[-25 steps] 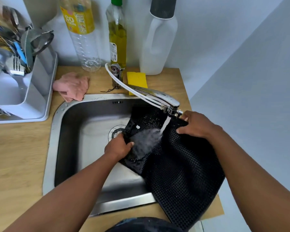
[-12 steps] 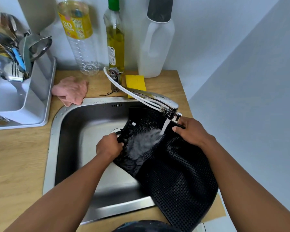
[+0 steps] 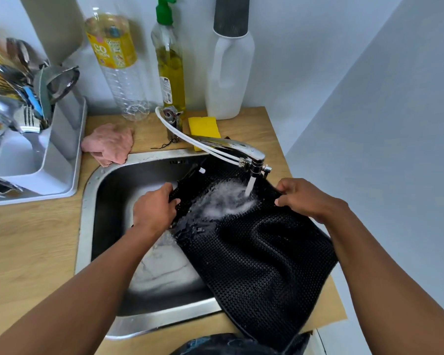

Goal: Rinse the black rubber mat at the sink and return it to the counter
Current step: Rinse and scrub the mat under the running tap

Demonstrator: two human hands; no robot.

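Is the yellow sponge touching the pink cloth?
Apart. The head view shows bare counter and the tap base between the sponge and the cloth.

The mat [image 3: 262, 257] hangs between the hands, left hand [image 3: 154, 210] over the sink [image 3: 98, 226], right hand [image 3: 305, 198] over its right rim. The tap [image 3: 231, 147] reaches above the mat (water lands between the hands). Behind the left hand lies a cloth [image 3: 109, 144]; far left, on the surface [image 3: 31, 242], a drying rack [image 3: 44, 160]. Behind the tap stand a sponge [image 3: 204, 126] and bottles [image 3: 169, 65].
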